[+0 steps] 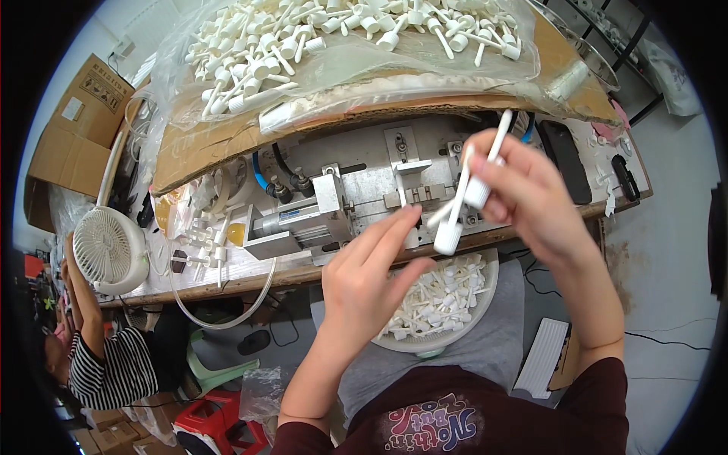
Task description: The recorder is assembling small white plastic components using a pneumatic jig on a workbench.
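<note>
My right hand (523,182) is closed around several white ribbed caps with sticks, above the right end of a metal clamping jig (413,196). One such cap with a stick (449,236) hangs from its fingers, and another cap (478,192) is pinched beside it. My left hand (364,273) has its fingers stretched out and its thumb apart, the fingertips at the jig. Just past those fingertips a white stick (401,189) stands in the jig; whether they touch it is hard to tell. Below, a round white basket (494,284) of similar pieces sits at my lap.
A cardboard shelf (462,95) heaped with white stick caps (269,57) overhangs the bench. Left of the jig is a pneumatic cylinder (292,224) with hoses. A white fan (111,250) stands at the left, near another person in stripes (114,368). A black phone (565,161) lies right.
</note>
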